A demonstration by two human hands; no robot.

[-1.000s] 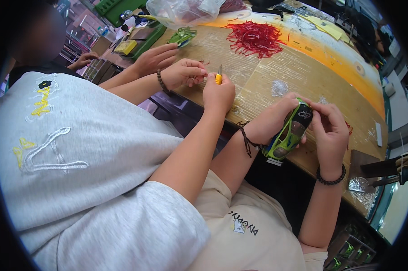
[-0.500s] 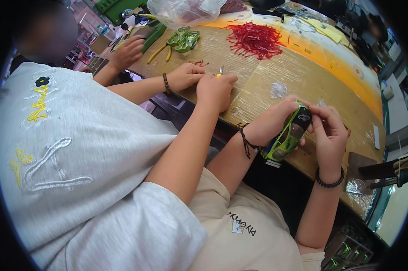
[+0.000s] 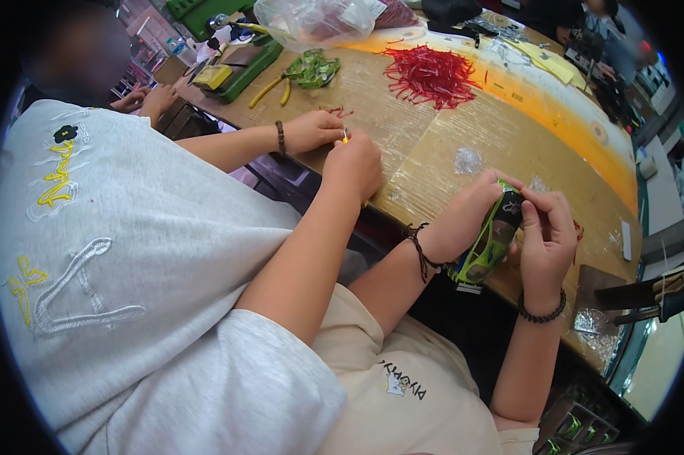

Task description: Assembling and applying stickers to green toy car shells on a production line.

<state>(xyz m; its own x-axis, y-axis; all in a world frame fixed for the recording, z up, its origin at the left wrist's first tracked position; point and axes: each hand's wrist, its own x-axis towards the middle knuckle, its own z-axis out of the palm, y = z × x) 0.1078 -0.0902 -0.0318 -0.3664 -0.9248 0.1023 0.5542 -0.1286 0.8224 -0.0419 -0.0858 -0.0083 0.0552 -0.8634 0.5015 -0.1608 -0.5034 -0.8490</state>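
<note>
My left hand (image 3: 467, 220) grips a green and black hand tool (image 3: 489, 246) around its middle, just above the near edge of the brown film-wrapped table (image 3: 433, 189). My right hand (image 3: 548, 239) pinches the tool's upper black end with thumb and fingers. The tool is tilted, with its lower end pointing toward my beige shirt. To my left, a co-worker in a grey shirt holds both hands (image 3: 342, 148) together around a small yellow piece at the table edge.
A heap of red wires (image 3: 430, 73) lies at the back of the table. Yellow-handled pliers (image 3: 273, 89), a bunch of green parts (image 3: 311, 68), a green tray (image 3: 239, 72) and a clear plastic bag (image 3: 319, 19) sit at the far left. A small clear packet (image 3: 467, 159) lies near my hands.
My hands keep the same grip on the tool. The co-worker's two hands have drawn together at the table edge, and another hand has pulled back from the pliers.
</note>
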